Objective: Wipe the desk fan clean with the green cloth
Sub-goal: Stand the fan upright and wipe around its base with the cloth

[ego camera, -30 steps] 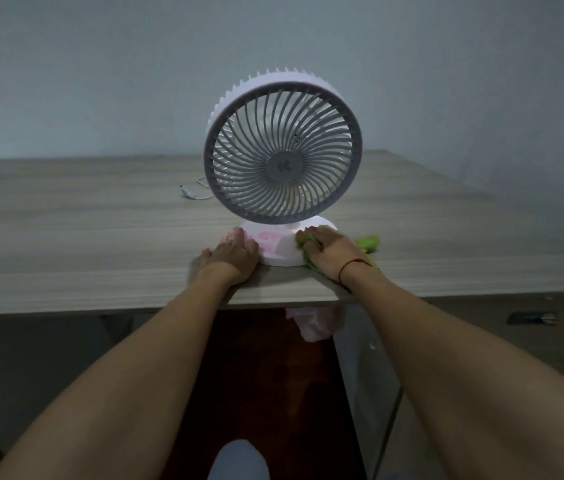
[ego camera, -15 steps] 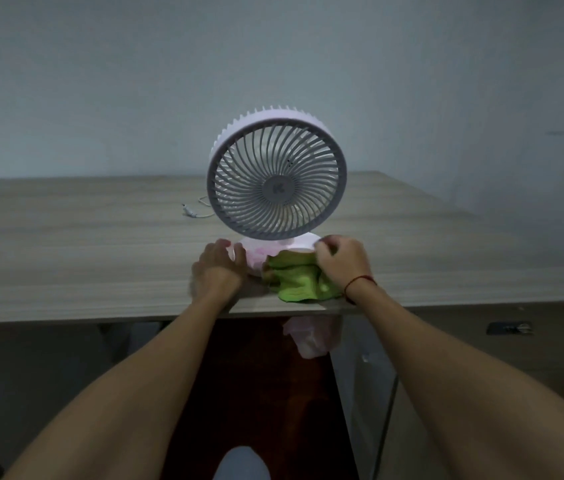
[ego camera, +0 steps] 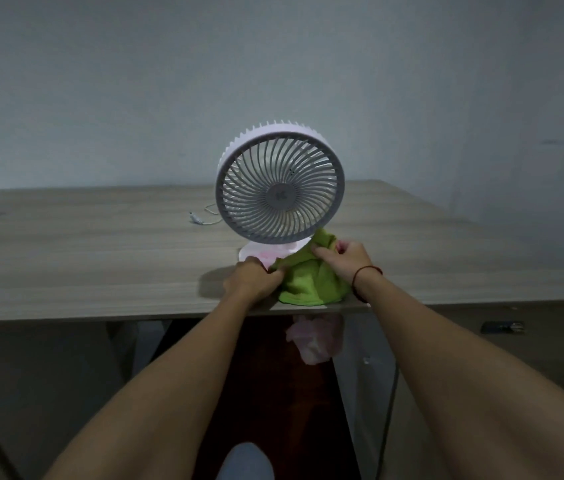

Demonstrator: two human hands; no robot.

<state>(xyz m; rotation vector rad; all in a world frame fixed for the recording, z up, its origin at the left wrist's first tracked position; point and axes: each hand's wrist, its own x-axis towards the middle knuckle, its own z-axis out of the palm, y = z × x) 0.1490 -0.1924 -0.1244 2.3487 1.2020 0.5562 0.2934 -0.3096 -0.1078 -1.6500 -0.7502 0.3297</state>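
A white desk fan (ego camera: pixel 279 195) with a round grey grille stands upright on a pale pink base (ego camera: pixel 256 252) near the desk's front edge. The green cloth (ego camera: pixel 311 282) is bunched on the desk in front of the base and reaches up to the grille's lower right rim. My left hand (ego camera: pixel 251 282) pinches the cloth's left edge. My right hand (ego camera: pixel 344 259), with a red cord at the wrist, grips the cloth's upper right part. The cloth and hands hide the front of the base.
The wooden desk (ego camera: pixel 83 258) stretches left and right, against a grey wall. A thin white cable with a plug (ego camera: pixel 199 219) lies left of the fan. Something pink (ego camera: pixel 315 337) hangs below the desk edge. A dark object (ego camera: pixel 502 327) sits lower right.
My left hand left the fan base and took hold of the cloth's left edge. My right hand pulled the cloth out from the base's right side and lifted it toward the grille.
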